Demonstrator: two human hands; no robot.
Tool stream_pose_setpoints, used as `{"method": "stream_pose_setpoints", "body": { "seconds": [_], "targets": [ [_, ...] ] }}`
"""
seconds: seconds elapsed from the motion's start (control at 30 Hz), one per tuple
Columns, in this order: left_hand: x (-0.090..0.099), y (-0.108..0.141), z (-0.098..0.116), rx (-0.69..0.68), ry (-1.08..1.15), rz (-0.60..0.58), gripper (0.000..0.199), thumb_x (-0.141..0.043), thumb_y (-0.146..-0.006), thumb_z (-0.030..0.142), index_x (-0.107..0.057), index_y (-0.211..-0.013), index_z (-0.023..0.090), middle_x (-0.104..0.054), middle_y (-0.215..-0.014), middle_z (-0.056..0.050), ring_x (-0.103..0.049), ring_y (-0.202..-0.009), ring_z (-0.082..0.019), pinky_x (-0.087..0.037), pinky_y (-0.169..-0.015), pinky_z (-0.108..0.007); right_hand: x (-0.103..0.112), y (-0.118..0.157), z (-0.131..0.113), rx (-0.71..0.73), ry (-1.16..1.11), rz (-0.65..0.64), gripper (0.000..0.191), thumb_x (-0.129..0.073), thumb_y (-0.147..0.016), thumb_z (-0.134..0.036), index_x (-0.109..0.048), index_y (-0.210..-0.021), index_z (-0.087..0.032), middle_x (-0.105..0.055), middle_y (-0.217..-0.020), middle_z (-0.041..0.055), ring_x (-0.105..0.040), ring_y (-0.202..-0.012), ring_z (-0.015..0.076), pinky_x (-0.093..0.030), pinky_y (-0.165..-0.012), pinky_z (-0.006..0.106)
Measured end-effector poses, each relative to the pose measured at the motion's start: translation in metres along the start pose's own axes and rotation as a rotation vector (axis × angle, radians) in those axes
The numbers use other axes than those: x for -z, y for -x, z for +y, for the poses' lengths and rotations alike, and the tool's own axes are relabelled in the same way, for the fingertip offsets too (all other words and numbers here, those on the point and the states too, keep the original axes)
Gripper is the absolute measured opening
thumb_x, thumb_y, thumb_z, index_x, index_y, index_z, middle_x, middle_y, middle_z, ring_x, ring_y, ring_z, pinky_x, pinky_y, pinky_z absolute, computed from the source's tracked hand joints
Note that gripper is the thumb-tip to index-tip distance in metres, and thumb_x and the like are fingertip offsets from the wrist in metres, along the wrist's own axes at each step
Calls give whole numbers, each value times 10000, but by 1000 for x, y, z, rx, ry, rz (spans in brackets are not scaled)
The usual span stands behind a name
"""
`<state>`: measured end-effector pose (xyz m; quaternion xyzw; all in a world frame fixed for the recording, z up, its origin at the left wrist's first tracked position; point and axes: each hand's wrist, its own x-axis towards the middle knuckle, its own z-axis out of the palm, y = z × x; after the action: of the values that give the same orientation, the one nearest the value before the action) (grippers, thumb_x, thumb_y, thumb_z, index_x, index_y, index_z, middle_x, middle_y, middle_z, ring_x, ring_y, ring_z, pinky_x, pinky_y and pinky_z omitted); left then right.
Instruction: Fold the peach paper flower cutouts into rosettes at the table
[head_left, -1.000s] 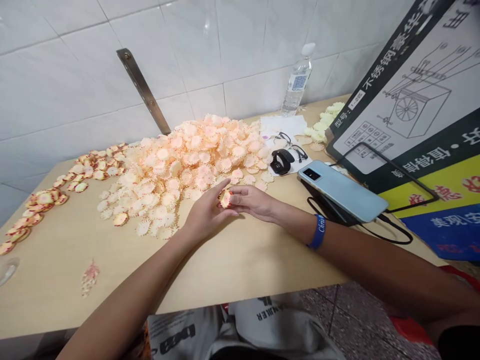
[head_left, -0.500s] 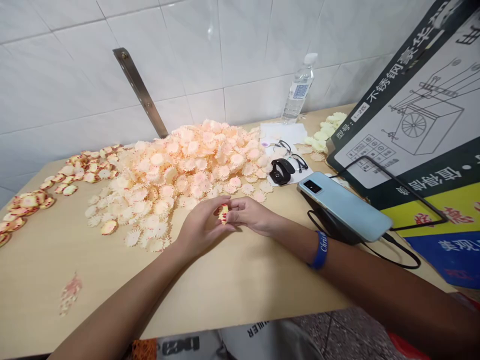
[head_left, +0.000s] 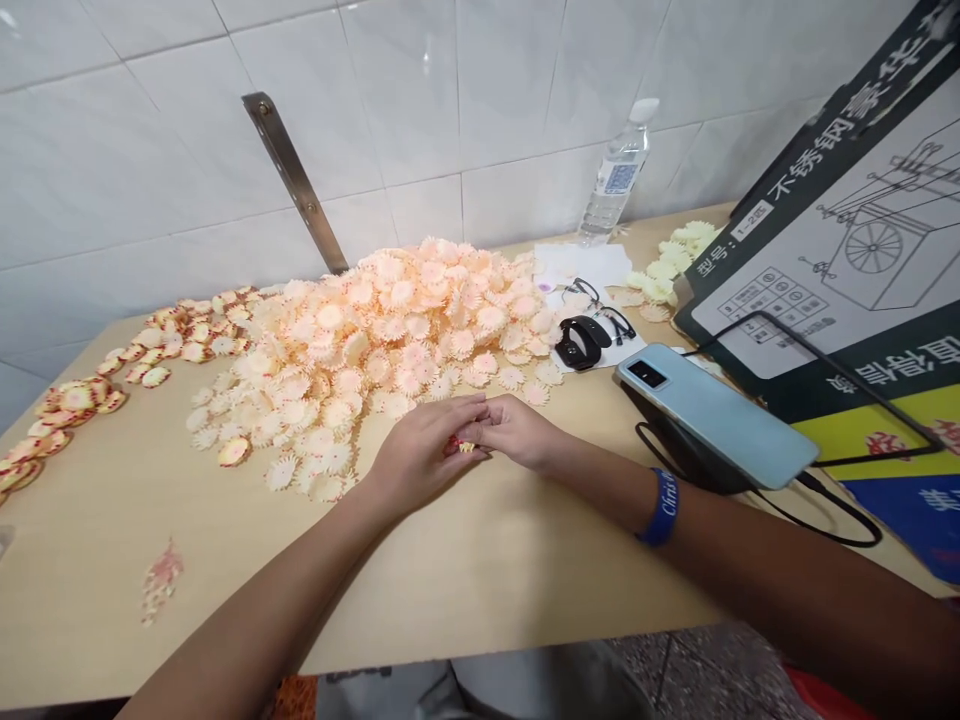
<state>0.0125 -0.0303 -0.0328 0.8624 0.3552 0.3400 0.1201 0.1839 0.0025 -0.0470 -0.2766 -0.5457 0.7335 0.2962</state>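
Both of my hands meet over the table's front half, cupped round a small red-and-yellow scalloped piece point(head_left: 467, 447), mostly hidden by fingers. My left hand point(head_left: 420, 450) curls round it from the left. From the other side, my right hand point(head_left: 519, 432) closes on it with the thumb laid across. Right behind the hands spreads a large heap of pale pink flower-shaped discs point(head_left: 405, 310) with toothed edges. One yellow disc with a red rim point(head_left: 234, 452) lies at the heap's near left edge.
Red-edged discs point(head_left: 75, 398) lie along the left. Small pinkish scraps point(head_left: 163, 575) sit front left. To the right are a phone point(head_left: 716, 410) on a dark stand, a black watch point(head_left: 579, 343), glasses point(head_left: 616, 322), a water bottle point(head_left: 616, 175), pale green discs point(head_left: 679, 260) and a leaning printed box point(head_left: 847, 260).
My fingers have closed further over the red-and-yellow piece, so less of it shows. The whole view has shifted slightly, with the table's things appearing farther right.
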Motion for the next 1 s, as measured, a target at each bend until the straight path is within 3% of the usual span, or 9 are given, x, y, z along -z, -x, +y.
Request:
{"method": "stream_pose_setpoints", "body": {
  "seconds": [0.2,0.37,0.47,0.6,0.7,0.87,1.0],
  "targets": [
    [1,1,-6,24,6,-9,417,-652,-864,330,-588,-1264,233,-662,-1258,-111,-644,-1144,-226,-540,-959,-383,5,-4,3,29,11,-48,483,-727,-694,-599,-624,-713,-127,-591,-619,-13,-542,-578,96,-447,-593,244],
    [4,1,-7,81,45,33,334,-602,-887,263,-632,-1218,225,-671,-1241,-115,-639,-1151,-231,-568,-905,-360,8,-1,5,7,-140,-66,479,-753,-715,-538,-661,-974,-145,-683,-895,48,-665,-874,151,-515,-895,356],
    [3,0,-6,152,123,79,321,-618,-870,270,-655,-1185,223,-692,-1199,-113,-651,-1119,-228,-591,-803,-310,7,2,5,-6,-193,-35,483,-764,-718,-515,-656,-1019,-152,-692,-924,60,-676,-906,162,-510,-955,415],
    [3,0,-3,204,154,123,330,-630,-856,283,-660,-1176,207,-720,-1123,-105,-697,-933,-194,-580,-730,-276,5,7,0,-25,-207,-44,452,-764,-715,-518,-670,-956,-147,-700,-919,63,-682,-879,152,-535,-928,382],
    [4,2,0,216,114,150,360,-653,-844,356,-660,-1168,202,-733,-1069,-98,-700,-881,-193,-569,-766,-290,3,10,-2,-35,-187,-56,469,-816,-654,-494,-674,-933,-145,-694,-864,36,-675,-827,136,-553,-863,334],
    [6,3,2,202,112,95,493,-703,-789,465,-633,-1207,213,-725,-1097,-107,-700,-957,-234,-562,-851,-340,0,10,-1,47,-103,-27,422,-794,-679,-504,-686,-848,-133,-618,-635,-26,-538,-549,64,-486,-598,208],
    [1,2,4,130,109,43,713,-725,-781,432,-448,-1410,243,-574,-1371,-139,-589,-1216,-264,-523,-965,-386,1,9,2,32,-20,-9,408,-775,-698,-511,-695,-830,-133,-664,-691,22,-591,-622,112,-478,-618,242]
  ]
}}
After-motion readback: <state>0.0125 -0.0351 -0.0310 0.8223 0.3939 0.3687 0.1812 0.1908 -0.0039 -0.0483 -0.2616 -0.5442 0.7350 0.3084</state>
